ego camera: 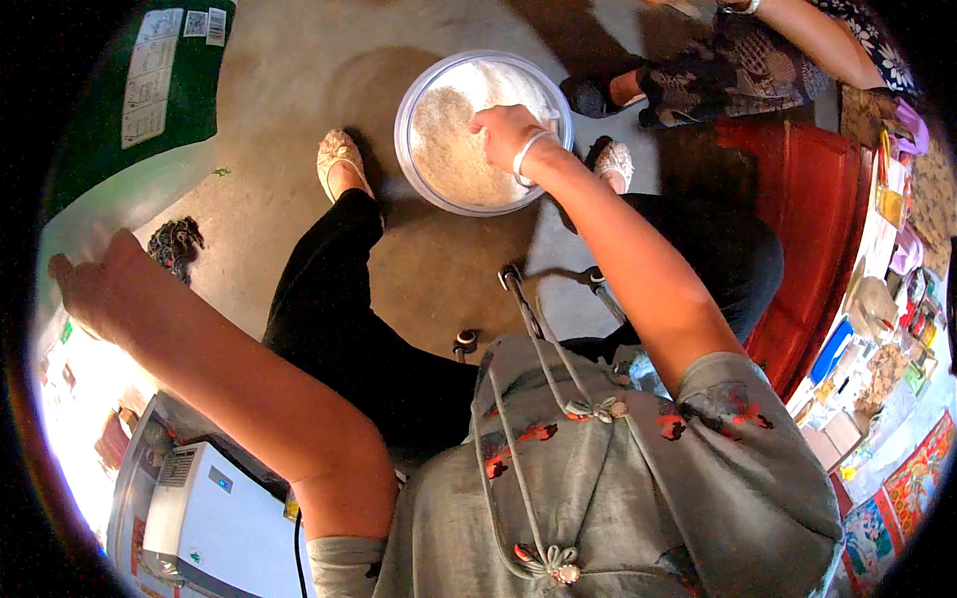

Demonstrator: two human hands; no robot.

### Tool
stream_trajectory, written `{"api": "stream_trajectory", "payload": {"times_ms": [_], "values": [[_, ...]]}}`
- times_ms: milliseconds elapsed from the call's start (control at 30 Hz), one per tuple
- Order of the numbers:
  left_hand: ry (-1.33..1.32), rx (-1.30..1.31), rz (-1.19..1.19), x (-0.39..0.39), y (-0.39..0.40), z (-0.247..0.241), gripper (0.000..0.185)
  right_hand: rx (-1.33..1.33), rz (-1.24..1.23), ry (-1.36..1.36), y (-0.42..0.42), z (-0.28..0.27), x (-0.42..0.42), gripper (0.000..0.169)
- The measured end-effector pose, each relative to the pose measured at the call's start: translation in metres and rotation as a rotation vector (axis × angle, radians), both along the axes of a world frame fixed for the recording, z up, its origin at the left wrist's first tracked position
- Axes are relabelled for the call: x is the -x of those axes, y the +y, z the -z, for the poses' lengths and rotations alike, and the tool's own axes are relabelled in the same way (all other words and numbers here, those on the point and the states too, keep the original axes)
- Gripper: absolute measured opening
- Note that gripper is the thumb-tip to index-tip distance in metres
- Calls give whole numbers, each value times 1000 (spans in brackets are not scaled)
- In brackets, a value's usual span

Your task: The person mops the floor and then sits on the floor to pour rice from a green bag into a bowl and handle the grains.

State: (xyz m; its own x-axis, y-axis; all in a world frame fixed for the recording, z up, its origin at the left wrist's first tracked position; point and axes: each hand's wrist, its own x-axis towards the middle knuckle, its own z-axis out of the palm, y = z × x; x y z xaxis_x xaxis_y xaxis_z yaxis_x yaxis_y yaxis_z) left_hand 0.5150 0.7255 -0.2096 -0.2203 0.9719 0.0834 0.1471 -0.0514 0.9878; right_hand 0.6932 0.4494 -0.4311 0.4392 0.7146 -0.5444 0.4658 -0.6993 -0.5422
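Note:
A round clear plastic tub stands on the floor between the person's feet, holding a pale, powdery or grainy material, tan at left and white at top. My right hand, with a white bangle at the wrist, is over the tub, its fingers curled. Whether it grips anything is hidden; a small pale piece shows beside it near the rim. At the far left, my left hand is raised, dark and blurred, near a translucent plastic sheet or bag with a green part. Its fingers are unclear.
Another person's arm, patterned clothing and dark shoe are at upper right. A red wooden cabinet with cluttered small items on top stands at right. A white appliance is at lower left. Dark stranded material lies on the floor; chair legs show below me.

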Motion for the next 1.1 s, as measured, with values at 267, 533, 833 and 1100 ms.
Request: {"api": "stream_trajectory", "payload": {"times_ms": [267, 533, 833, 1100], "values": [[-239, 32, 21, 3, 10, 3, 43, 45, -58, 251, 32, 58, 21, 42], [-329, 4, 71, -2, 10, 4, 45, -133, 821, 1386, 18, 37, 1, 36], [640, -48, 133, -13, -30, -12, 54, -373, 872, 1565, -18, -27, -18, 78], [111, -66, 160, 22, 40, 25, 55, -426, 891, 1467, -40, -73, -10, 97]]}}
